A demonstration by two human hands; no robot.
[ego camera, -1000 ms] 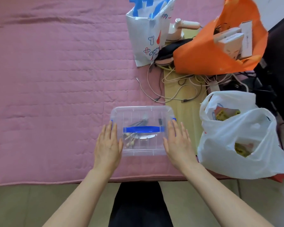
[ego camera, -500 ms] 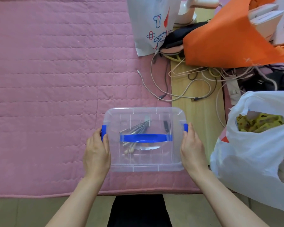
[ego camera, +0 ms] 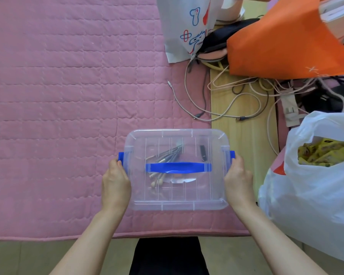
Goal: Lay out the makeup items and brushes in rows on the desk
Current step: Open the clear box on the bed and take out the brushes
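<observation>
A clear plastic storage box [ego camera: 214, 193] with a blue lid handle [ego camera: 178, 167] sits near the front edge of the desk, on a pink quilted cover [ego camera: 68, 96]. Its lid is on. Through the lid I see several makeup brushes [ego camera: 163, 157] and a small dark tube [ego camera: 203, 152]. My left hand [ego camera: 115, 185] grips the box's left side at the blue latch [ego camera: 121, 158]. My right hand [ego camera: 239, 182] grips the right side at the other blue latch [ego camera: 232, 155].
A white plastic bag [ego camera: 314, 199] with yellow packets stands right of the box. Behind it lie tangled cables [ego camera: 226, 100], an orange bag [ego camera: 282, 42] and a white printed bag [ego camera: 185, 26]. Bare wood [ego camera: 244, 132] shows right of the pink cover.
My hands went from resting flat on the lid to gripping the box's two sides at the latches. The view has closed in on the box.
</observation>
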